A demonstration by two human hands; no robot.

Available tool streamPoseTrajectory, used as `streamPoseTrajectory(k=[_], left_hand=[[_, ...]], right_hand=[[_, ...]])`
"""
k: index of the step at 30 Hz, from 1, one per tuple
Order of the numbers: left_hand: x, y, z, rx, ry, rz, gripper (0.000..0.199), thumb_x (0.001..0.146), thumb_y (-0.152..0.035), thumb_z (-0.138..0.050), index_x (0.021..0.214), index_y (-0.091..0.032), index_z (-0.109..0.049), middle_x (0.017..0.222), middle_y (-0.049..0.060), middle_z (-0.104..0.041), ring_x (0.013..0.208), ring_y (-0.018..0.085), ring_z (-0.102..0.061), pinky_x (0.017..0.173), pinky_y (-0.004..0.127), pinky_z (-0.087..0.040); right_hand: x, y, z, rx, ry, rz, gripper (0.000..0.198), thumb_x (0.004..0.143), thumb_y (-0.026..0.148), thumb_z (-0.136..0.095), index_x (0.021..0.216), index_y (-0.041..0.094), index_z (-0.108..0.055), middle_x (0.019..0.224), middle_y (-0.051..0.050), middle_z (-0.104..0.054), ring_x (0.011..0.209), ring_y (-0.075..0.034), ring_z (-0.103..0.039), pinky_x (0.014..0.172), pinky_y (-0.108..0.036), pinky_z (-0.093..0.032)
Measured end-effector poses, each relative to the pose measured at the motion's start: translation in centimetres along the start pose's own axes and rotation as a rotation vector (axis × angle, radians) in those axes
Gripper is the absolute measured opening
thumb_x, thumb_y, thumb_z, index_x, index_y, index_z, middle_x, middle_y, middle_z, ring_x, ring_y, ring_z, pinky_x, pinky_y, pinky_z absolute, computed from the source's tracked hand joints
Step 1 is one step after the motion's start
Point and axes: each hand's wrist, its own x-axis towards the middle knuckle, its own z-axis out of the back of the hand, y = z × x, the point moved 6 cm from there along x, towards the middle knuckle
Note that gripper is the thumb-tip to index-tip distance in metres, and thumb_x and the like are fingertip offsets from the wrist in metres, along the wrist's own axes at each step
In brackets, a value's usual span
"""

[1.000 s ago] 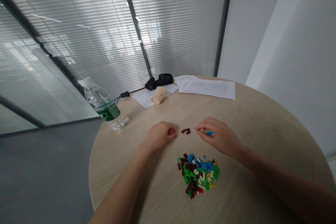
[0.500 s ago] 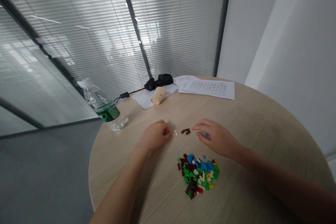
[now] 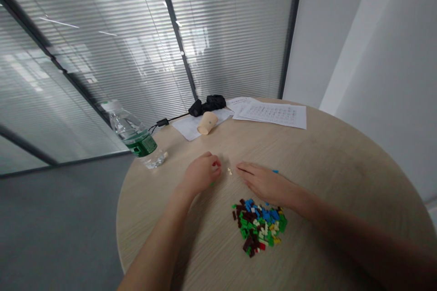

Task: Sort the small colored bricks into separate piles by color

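Observation:
My right hand lies palm down over the table, fingers stretched out and close together. It covers the spot where small brown bricks lay. A blue brick shows just beyond its wrist side. Small cream bricks lie in the gap between the two hands. My left hand rests on the table left of them, its fingers loosely curled and a little apart. A bit of a green brick peeks out under that hand. Nearer to me is a loose pile of small toy bricks in green, brown, blue, cream, yellow and red.
A water bottle with a green label stands at the left edge of the round table. At the back are a paper cup on its side, a black folded umbrella and printed sheets.
My right hand has moved left and flattened over the brown bricks, which are now hidden. The left hand has shifted slightly, and its green brick now shows lower, under the hand.

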Motion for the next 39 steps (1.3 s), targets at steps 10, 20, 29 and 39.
streamPoseTrajectory(k=[10, 20, 29, 39], left_hand=[[0.7, -3.2, -2.3, -0.174, -0.043, -0.32, 0.008, 0.078, -0.017, -0.055, 0.081, -0.018, -0.062, 0.085, 0.002, -0.058, 0.082, 0.015, -0.054, 0.074, 0.023, -0.043], [0.7, -2.0, -1.6, -0.163, -0.024, -0.218, 0.011, 0.076, -0.014, -0.053, 0.072, -0.017, -0.062, 0.078, 0.002, -0.057, 0.07, 0.012, -0.054, 0.063, 0.021, -0.041], [0.5, -1.4, -0.1, -0.214, -0.155, -0.132, 0.013, 0.08, -0.017, -0.049, 0.082, -0.016, -0.062, 0.083, 0.003, -0.06, 0.069, 0.012, -0.055, 0.065, 0.023, -0.042], [-1.0, -4.7, -1.7, -0.399, 0.299, -0.37, 0.014, 0.071, -0.013, -0.054, 0.078, -0.018, -0.065, 0.075, -0.001, -0.064, 0.065, 0.01, -0.054, 0.063, 0.021, -0.041]], right_hand=[[-0.4, -0.1, 0.8, 0.02, 0.002, -0.025, 0.035, 0.088, 0.013, -0.037, 0.116, 0.009, -0.058, 0.118, -0.015, -0.06, 0.11, -0.021, -0.056, 0.095, -0.038, -0.047], [-0.8, -0.4, 1.1, 0.119, -0.003, -0.083, 0.035, 0.09, 0.014, -0.036, 0.118, 0.008, -0.056, 0.123, -0.016, -0.057, 0.114, -0.021, -0.053, 0.097, -0.04, -0.044], [-1.5, 0.9, 3.2, 0.28, 0.072, 0.042, 0.013, 0.084, 0.019, -0.055, 0.081, 0.017, -0.068, 0.081, -0.005, -0.066, 0.083, -0.017, -0.057, 0.081, -0.033, -0.045], [-1.8, 1.0, 2.3, 0.318, 0.151, 0.014, 0.014, 0.081, 0.016, -0.059, 0.088, 0.019, -0.071, 0.089, -0.005, -0.064, 0.085, -0.015, -0.057, 0.079, -0.03, -0.044]])
